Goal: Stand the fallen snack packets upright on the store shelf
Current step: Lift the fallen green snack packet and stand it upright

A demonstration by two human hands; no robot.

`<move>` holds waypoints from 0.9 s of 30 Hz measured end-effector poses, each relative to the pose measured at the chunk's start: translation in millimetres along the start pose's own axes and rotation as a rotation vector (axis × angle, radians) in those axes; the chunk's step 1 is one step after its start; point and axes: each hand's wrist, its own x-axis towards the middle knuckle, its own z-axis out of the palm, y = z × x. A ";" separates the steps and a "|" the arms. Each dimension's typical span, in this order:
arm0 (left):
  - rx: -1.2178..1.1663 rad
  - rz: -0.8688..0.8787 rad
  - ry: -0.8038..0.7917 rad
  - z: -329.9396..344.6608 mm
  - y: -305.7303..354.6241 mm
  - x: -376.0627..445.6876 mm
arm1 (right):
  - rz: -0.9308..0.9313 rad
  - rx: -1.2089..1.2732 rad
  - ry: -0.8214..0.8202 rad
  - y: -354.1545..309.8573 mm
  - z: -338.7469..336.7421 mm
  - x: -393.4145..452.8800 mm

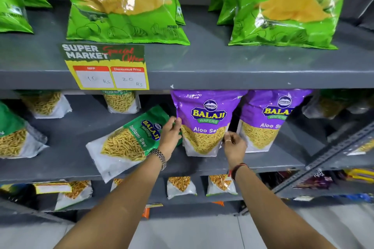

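We count two purple Aloo Sev packets [204,123], side by side at centre right of the frame. Green Ratlami Sev packets [125,143] number four in view: one tilted at centre, one at the left edge, two behind. On the top shelf [202,62] stand two large green bags [123,4] in front, with more partly hidden. One price card [107,66]. Two hands [171,133].

The grey metal middle shelf [66,159] carries two upright purple Aloo Sev packets [204,119], a green-and-white Ratlami Sev packet [121,147] lying tilted at their nine o'clock, and similar packets behind.
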 end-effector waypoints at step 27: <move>0.958 -0.074 -0.051 -242.3 -5.2 -8.8 | 0.508 0.276 -0.247 -13.7 171.5 -185.7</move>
